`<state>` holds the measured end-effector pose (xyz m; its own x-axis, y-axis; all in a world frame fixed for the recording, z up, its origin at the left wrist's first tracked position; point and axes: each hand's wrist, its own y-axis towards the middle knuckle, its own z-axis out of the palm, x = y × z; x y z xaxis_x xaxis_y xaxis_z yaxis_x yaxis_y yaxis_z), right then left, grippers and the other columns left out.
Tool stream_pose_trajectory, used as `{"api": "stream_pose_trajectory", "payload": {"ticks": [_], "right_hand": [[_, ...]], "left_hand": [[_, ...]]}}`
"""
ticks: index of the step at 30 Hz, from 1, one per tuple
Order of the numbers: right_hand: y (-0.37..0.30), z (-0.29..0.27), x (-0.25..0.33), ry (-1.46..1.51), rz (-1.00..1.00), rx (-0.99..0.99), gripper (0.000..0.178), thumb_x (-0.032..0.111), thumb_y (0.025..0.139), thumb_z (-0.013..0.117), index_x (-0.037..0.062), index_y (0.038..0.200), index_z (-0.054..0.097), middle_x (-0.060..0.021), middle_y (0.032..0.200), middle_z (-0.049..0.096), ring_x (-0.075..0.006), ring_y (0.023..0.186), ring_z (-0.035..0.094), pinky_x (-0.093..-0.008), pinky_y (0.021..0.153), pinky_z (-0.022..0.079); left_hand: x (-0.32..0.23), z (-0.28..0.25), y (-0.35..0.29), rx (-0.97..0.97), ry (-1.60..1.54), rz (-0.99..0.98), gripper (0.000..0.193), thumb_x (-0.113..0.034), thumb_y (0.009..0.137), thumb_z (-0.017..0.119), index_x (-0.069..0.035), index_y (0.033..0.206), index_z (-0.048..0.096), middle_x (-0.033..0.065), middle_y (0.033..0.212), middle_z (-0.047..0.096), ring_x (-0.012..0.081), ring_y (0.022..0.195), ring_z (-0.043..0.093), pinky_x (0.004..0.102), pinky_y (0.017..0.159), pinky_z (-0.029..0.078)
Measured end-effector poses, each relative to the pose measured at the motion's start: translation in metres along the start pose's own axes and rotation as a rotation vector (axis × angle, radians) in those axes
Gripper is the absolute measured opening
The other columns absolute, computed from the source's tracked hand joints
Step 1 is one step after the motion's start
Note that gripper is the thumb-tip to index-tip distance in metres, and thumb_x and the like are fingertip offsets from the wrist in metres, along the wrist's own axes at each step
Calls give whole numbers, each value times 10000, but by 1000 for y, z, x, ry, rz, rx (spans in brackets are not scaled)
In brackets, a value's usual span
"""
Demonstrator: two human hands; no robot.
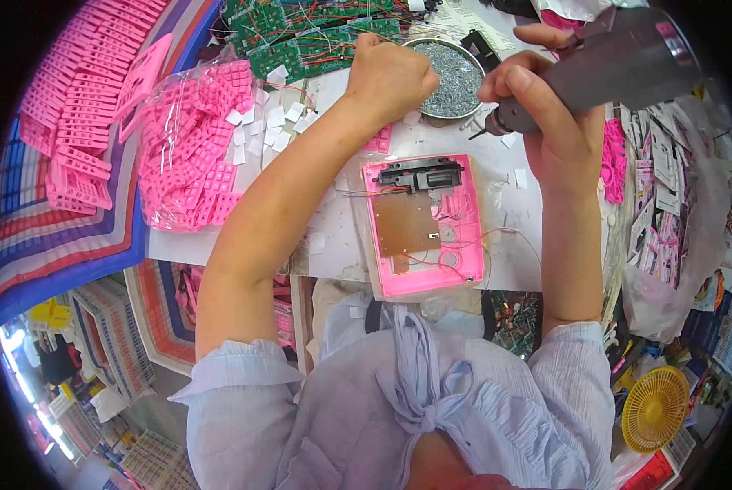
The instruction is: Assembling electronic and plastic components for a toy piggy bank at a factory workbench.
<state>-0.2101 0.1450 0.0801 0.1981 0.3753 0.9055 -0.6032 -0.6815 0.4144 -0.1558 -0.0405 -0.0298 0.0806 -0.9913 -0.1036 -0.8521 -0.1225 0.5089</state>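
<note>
One pink housing (424,224), apparently open, wiring exposed

I am looking at a small assembly workshop for plastic electronic goods. The desk (333,245) carries an opened pink plastic casing (424,224) with a brown circuit board and thin wires inside. A round metal tray of screws (451,77) stands at the far edge, beside green circuit boards (300,41) strung with red wires. A clear bag of pink plastic parts (190,151) lies to the left, and further pink frames (84,106) are stacked beyond it. A grey electric screwdriver (602,69) is in use. More loose parts are piled along the right side (660,196).
</note>
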Motion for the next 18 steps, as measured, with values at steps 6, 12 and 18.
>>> {"api": "stream_pose_trajectory", "payload": {"ticks": [6,12,18], "right_hand": [[-38,-8,15,323,-15,-10,423,37,913,612,9,1306,459,-53,682,525,-154,552,493,-337,539,432],[-61,4,35,396,-31,173,369,169,962,634,138,1275,442,22,632,447,-129,556,447,-312,560,415],[-67,13,30,365,-21,152,320,171,942,665,140,1178,451,14,615,452,-133,528,450,-327,521,414]], "left_hand": [[-60,-81,-44,-49,-205,122,90,-201,811,718,-146,781,653,-27,822,693,191,773,614,446,852,348],[-92,-103,-104,72,-659,-94,179,-62,744,780,-150,887,717,-53,885,722,135,777,612,379,829,294],[-93,-100,-109,29,-669,-75,135,-158,760,793,-171,860,702,-51,873,686,149,772,577,409,830,301]]}}
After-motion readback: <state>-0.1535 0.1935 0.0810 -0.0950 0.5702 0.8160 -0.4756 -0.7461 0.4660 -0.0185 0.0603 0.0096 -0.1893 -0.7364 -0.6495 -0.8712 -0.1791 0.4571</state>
